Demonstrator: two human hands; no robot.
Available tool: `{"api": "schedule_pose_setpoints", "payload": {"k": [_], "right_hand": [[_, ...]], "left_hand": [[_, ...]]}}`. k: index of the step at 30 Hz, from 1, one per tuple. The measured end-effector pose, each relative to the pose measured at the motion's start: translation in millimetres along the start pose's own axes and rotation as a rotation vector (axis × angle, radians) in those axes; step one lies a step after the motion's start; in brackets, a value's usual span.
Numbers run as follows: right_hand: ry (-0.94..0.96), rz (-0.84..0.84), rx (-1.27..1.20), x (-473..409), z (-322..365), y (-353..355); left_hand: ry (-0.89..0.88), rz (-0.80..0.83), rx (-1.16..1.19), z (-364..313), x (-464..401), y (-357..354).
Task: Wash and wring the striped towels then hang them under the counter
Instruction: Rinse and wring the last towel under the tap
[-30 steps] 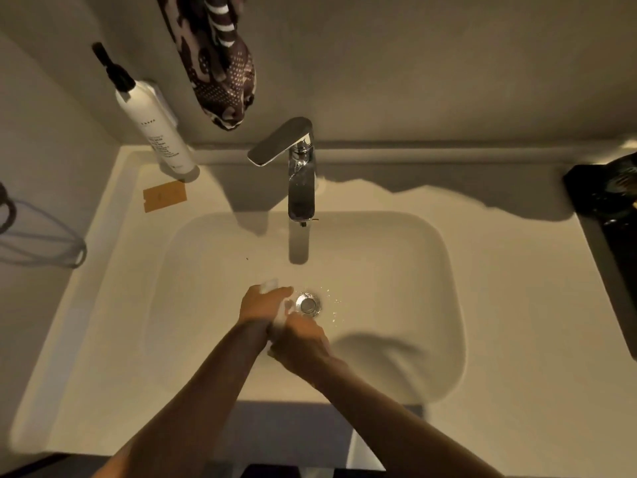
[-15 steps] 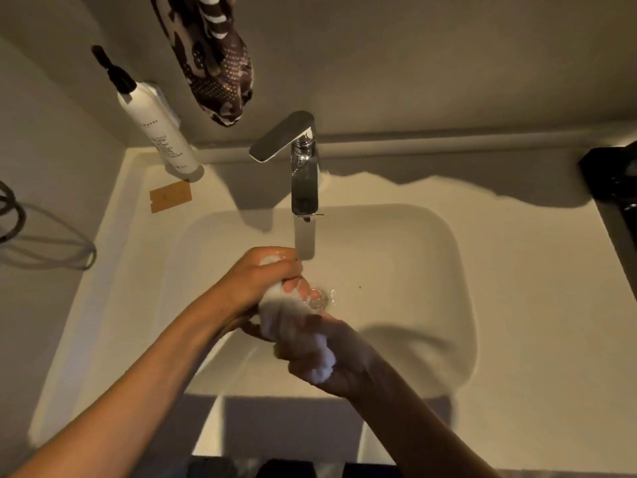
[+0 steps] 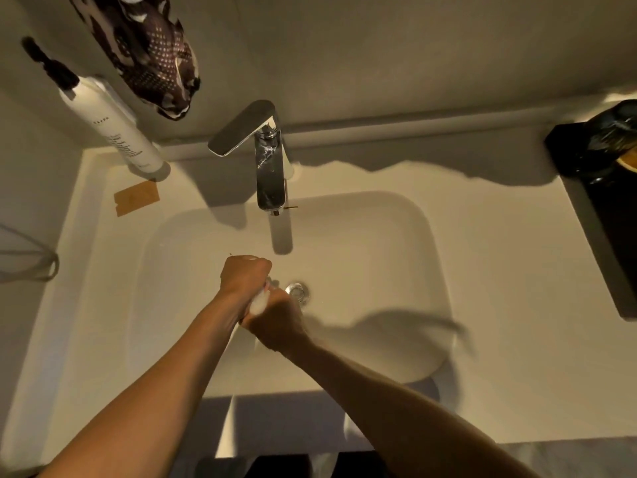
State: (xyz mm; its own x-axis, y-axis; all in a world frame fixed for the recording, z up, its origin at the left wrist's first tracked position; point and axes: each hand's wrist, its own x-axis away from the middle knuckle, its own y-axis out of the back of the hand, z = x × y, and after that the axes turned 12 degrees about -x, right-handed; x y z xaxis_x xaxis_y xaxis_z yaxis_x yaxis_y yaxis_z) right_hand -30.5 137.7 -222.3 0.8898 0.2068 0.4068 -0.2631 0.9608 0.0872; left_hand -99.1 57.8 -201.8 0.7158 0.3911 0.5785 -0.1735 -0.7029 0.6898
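Over the white sink basin (image 3: pixel 396 270), both my hands grip one small pale towel (image 3: pixel 258 302), twisted into a tight roll. My left hand (image 3: pixel 244 278) is fisted round its far end. My right hand (image 3: pixel 279 319) is fisted round its near end, just left of the metal drain (image 3: pixel 298 292). Only a short whitish strip of cloth shows between the two fists; its stripes cannot be made out. The chrome tap (image 3: pixel 265 157) stands behind the basin, and no stream of water is visible from it.
A white pump bottle (image 3: pixel 113 129) stands at the back left of the counter beside a tan card (image 3: pixel 137 198). A dark patterned cloth (image 3: pixel 151 53) hangs on the wall above. Dark objects (image 3: pixel 603 160) sit at the right edge.
Half a second ago the hands were raised with a wider bunch of towel between them. Now they are lower in the basin, close together, with the towel squeezed almost out of sight.
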Motion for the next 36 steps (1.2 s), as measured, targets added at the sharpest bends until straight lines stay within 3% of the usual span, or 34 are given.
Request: {"api": "schedule_pose_setpoints", "payload": {"k": [6, 8, 11, 12, 13, 16, 20, 25, 27, 29, 31, 32, 34, 36], "right_hand": [[0.046, 0.020, 0.100, 1, -3, -1], [0.051, 0.015, 0.124, 9, -5, 4], [-0.024, 0.011, 0.191, 31, -23, 23], [-0.059, 0.003, 0.195, 42, -32, 31], [-0.094, -0.006, 0.184, 53, -39, 38], [-0.161, -0.012, 0.137, 76, -51, 49], [-0.244, -0.024, 0.074, 83, -54, 60], [-0.328, -0.096, -0.016, 73, -54, 81], [-0.347, -0.124, -0.035, 67, -56, 89], [-0.381, -0.168, -0.088, 59, -55, 94], [-0.426, -0.176, -0.247, 49, -52, 99], [-0.437, -0.123, -0.366, 44, -50, 100], [-0.449, 0.049, -0.547, 36, -40, 100], [-0.489, 0.207, -0.637, 30, -26, 92]], "left_hand": [[0.092, -0.008, 0.058, 7, 1, -6], [0.082, 0.099, 0.177, 16, 3, -5], [0.149, 0.454, 0.662, 32, 1, -5], [0.155, 0.457, 0.676, 38, -4, -10], [0.097, 0.386, 0.599, 39, -5, -16], [-0.258, 0.160, -0.103, 54, -3, -46], [-0.298, 0.352, -0.546, 72, -7, -68], [-0.520, 0.382, -0.512, 64, -21, -77], [-0.511, 0.397, -0.514, 62, -23, -81], [-0.442, 0.266, -0.436, 57, -21, -81], [-0.268, 0.120, -0.182, 49, -10, -71], [-0.177, 0.169, 0.035, 45, -6, -64], [-0.095, 0.525, 0.471, 34, 2, -49], [-0.130, 0.723, 0.609, 24, 10, -33]]}}
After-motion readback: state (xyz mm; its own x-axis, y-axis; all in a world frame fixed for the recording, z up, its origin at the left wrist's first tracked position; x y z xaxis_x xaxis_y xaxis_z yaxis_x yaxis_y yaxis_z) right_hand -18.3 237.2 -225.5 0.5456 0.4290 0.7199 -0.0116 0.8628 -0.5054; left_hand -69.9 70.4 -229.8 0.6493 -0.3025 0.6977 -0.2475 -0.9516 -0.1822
